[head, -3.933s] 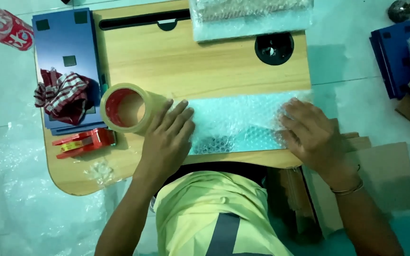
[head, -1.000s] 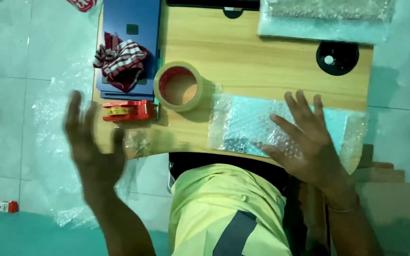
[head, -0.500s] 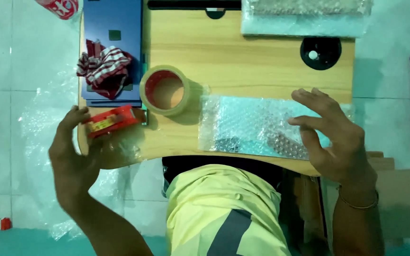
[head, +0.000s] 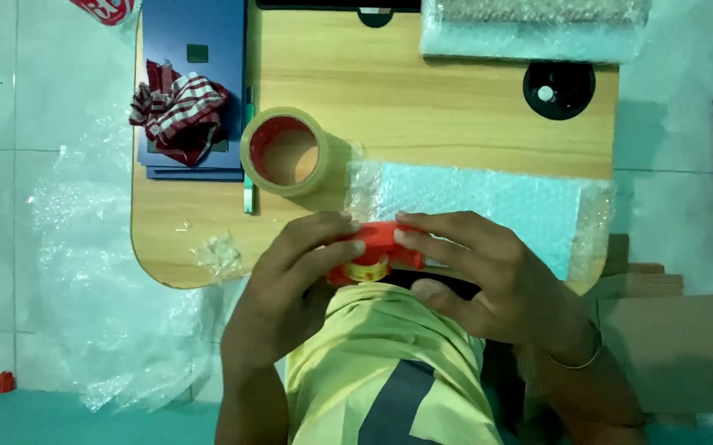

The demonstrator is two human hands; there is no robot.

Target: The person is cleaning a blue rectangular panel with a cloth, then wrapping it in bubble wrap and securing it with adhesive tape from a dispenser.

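Red tape dispenser (head: 370, 251) gripped by left hand (head: 290, 288) and right hand (head: 488, 280); wooden table (head: 455, 107), tiled floor (head: 43, 99).

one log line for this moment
left hand: grips red tape dispenser | right hand: grips it too | bubble-wrapped parcel: on table

A yellow shirt (head: 373, 346) with a dark grey panel (head: 393, 408) at six o'clock. Bare forearms, no sleeves showing. A thin bangle (head: 575, 358) circles the right wrist.
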